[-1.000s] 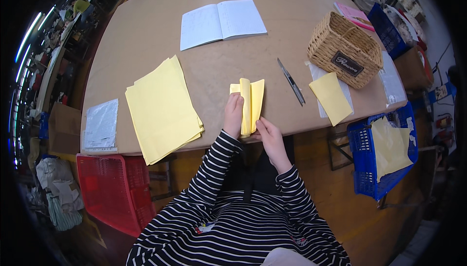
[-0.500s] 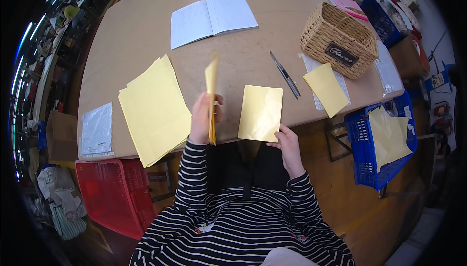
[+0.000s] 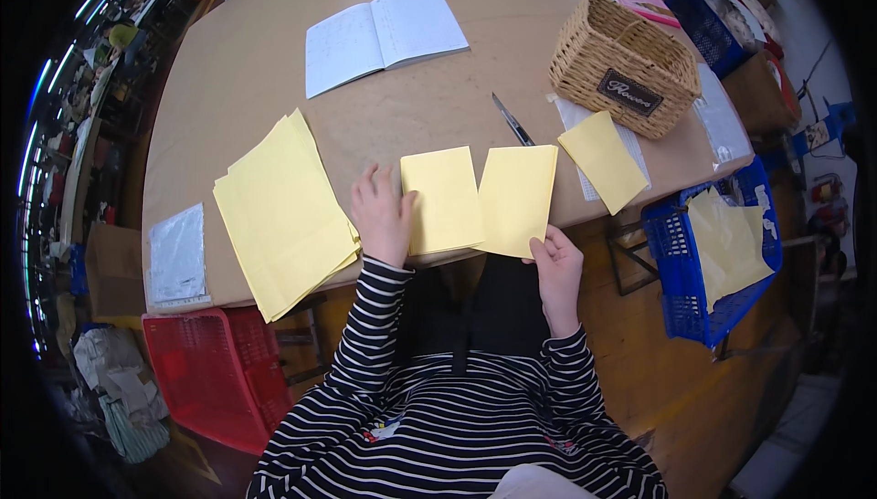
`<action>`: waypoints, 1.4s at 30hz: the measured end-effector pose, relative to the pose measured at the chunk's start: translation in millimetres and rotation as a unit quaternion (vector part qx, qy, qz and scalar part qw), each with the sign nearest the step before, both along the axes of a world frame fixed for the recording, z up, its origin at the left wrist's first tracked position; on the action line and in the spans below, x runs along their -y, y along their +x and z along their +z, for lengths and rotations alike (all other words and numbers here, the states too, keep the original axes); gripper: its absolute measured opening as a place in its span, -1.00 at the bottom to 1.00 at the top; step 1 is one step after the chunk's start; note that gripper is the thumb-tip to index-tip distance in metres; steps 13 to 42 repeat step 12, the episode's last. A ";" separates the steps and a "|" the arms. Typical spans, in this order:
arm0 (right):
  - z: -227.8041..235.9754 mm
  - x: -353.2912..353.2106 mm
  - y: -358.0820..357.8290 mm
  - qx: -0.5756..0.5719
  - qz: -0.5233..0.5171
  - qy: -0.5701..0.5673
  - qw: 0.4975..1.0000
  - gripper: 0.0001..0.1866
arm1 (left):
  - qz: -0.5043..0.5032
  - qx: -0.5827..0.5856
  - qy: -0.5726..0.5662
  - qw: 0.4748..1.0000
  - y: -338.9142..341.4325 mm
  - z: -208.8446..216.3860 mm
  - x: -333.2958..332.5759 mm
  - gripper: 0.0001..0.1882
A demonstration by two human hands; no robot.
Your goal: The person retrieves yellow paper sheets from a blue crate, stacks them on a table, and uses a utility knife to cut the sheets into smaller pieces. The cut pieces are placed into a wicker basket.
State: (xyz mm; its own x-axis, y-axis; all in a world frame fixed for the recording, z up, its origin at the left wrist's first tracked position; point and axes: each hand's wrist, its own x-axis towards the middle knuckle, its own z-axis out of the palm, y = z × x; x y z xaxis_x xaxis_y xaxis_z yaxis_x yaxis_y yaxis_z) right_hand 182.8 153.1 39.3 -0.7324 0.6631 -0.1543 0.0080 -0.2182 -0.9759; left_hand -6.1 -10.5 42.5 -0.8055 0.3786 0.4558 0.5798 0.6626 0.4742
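Observation:
A small stack of yellow paper (image 3: 442, 199) lies at the near edge of the table in front of me. My left hand (image 3: 380, 216) is open beside it, fingers spread, with the thumb at the stack's left edge. Between thumb and fingers my right hand (image 3: 555, 269) pinches the lower right corner of a yellow paper piece (image 3: 517, 196) of similar size. This piece is tilted slightly and meets or overlaps the stack's right side. Larger yellow sheets (image 3: 283, 216) are piled to the left, partly over the table edge. A utility knife (image 3: 513, 121) rests beyond the held piece, its near end hidden.
An open notebook (image 3: 384, 38) lies farther back. At right a wicker basket (image 3: 585, 52) stands near another yellow piece (image 3: 603, 163). Below the table edge are a red crate (image 3: 196, 367) at left and a blue basket (image 3: 681, 294) holding yellow paper at right.
The yellow paper that my left hand held upright now lies flat as a stack, and that hand has let go. My right hand's piece has shifted slightly right.

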 end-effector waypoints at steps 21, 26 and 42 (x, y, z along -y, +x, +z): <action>18.4 -3.8 27.2 -0.105 -0.043 -0.133 0.984 -0.84 | -0.302 0.376 0.263 0.835 113.2 14.0 -82.2 -0.47; 18.4 -3.8 27.2 -0.105 -0.043 -0.133 0.984 -0.84 | -0.302 0.376 0.263 0.835 113.2 14.0 -82.2 -0.47; 18.4 -3.8 27.2 -0.105 -0.043 -0.133 0.984 -0.84 | -0.302 0.376 0.263 0.835 113.2 14.0 -82.2 -0.47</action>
